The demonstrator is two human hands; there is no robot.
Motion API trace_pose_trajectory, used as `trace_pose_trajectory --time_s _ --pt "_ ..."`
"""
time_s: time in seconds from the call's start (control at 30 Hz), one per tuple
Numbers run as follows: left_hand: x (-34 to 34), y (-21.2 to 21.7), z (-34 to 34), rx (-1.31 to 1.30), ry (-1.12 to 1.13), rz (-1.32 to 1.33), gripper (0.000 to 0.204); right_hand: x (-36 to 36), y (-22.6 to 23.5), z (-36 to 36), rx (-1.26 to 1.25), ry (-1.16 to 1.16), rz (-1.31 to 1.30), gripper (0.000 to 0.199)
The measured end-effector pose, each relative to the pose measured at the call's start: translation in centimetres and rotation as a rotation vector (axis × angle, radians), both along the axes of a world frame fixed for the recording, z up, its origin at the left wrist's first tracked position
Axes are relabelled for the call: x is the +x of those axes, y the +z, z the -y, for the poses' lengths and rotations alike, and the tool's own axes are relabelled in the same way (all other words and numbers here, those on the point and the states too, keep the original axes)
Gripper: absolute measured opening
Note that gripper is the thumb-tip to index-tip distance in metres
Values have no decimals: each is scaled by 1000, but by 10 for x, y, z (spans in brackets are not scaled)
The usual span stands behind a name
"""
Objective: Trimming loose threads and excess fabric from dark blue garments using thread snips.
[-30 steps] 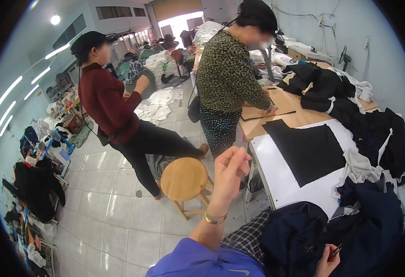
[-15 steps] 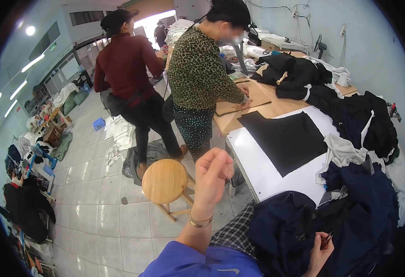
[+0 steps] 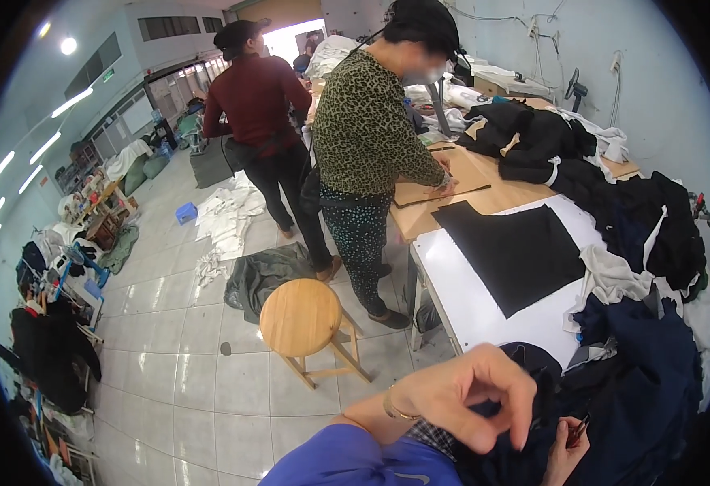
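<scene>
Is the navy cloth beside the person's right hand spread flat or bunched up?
Bunched up: the navy cloth beside the right hand lies in uneven creases and folds. Cannot tell whether it is one piece.

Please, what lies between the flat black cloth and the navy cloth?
In the head view, a crumpled pale cloth and a bare strip of white board lie between the flat black cloth and the navy cloth.

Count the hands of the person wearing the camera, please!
2. The left hand is at the lower middle, above the person's lap; the right hand is farther right, against the navy cloth, holding something small. Neither is hidden.
</scene>
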State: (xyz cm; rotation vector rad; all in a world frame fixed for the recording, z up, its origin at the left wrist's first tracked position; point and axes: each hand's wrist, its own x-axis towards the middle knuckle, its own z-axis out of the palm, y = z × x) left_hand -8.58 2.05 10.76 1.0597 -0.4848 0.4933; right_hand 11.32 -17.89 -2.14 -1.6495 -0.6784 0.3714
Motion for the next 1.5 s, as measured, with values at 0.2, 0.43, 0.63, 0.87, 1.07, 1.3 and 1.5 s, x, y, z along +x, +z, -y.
trace_pose_trajectory --time_s 0.2,0.43,0.63,0.87,1.07,1.3,1.5 --pt "9 21 13 105 -284 385 22 -3 2 -2 14 22 -1 14" --pt "16 15 17 5 -414 380 23 2 -4 1 11 3 1 13" --pt "22 17 10 110 -452 488 15 0 2 -3 7 -24 17 13" --pt "16 17 4 97 -446 472 15 0 -1 -5 -2 9 5 13" --pt "-8 8 -19 -410 39 423 75 1 -1 -6 -4 27 13 12" --pt "0 -13 -21 -519 899 330 56 -5 -22 6 118 -53 238 9" --pt "9 -29 -47 -467 932 240 61 -13 5 -3 -10 -105 50 7"
